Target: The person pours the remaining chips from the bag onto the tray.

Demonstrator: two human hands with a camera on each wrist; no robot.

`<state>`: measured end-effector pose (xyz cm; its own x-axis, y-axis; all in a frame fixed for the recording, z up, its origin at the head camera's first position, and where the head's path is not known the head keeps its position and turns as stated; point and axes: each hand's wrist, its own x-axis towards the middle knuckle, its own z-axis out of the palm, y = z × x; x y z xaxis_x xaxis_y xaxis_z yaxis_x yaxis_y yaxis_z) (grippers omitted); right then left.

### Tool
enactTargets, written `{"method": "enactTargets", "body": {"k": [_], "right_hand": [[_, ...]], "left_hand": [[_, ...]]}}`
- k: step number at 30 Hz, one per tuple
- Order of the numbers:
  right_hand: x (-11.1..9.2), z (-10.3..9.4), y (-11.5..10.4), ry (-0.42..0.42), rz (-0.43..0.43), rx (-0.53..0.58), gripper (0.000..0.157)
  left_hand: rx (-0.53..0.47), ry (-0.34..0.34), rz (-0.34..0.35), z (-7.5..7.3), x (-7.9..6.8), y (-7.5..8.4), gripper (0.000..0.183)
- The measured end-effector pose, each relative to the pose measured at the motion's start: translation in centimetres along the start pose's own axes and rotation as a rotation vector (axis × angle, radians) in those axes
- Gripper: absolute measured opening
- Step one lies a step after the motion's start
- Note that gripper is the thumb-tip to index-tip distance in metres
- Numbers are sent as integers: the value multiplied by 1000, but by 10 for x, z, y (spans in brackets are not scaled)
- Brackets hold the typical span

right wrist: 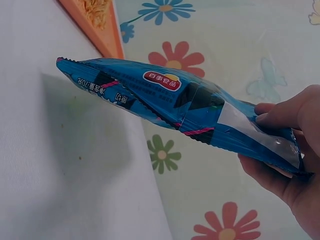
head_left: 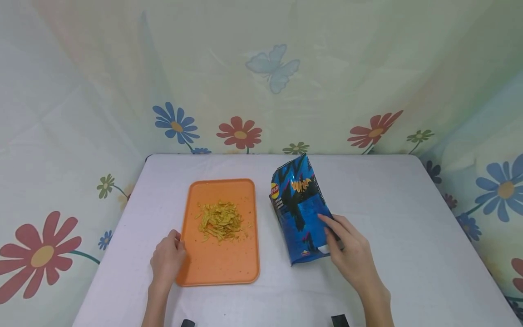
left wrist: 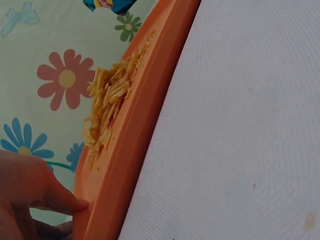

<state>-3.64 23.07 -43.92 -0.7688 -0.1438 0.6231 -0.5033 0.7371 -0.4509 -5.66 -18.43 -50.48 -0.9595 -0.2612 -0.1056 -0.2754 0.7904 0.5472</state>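
An orange tray lies on the left half of the table with a heap of yellow chip pieces and scattered crumbs on it. At its left edge my left hand pinches the rim, the fingertip on the rim in the left wrist view and other fingers lower down. To the right of the tray, my right hand grips a blue chip bag by its lower right side. The bag is tilted, and its shadow falls on the table in the right wrist view. The thumb presses the bag's pale panel.
A white cloth covers the table, with a few tiny crumbs on it. Behind and at both sides hangs a flowered curtain. Two small black objects show at the bottom edge of the head view.
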Motion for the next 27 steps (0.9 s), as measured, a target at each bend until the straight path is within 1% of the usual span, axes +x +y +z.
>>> {"method": "enactTargets", "body": {"k": [14, 21, 27], "right_hand": [[-5, -13, 18, 5, -10, -104, 51], [-1, -21, 26, 21, -56, -167, 51], [2, -29, 32, 8, -80, -214, 48]], "left_hand": [[6, -2, -1, 0, 1, 1, 9], [2, 7, 6, 0, 1, 0, 8], [4, 2, -4, 3, 3, -2, 8]]}}
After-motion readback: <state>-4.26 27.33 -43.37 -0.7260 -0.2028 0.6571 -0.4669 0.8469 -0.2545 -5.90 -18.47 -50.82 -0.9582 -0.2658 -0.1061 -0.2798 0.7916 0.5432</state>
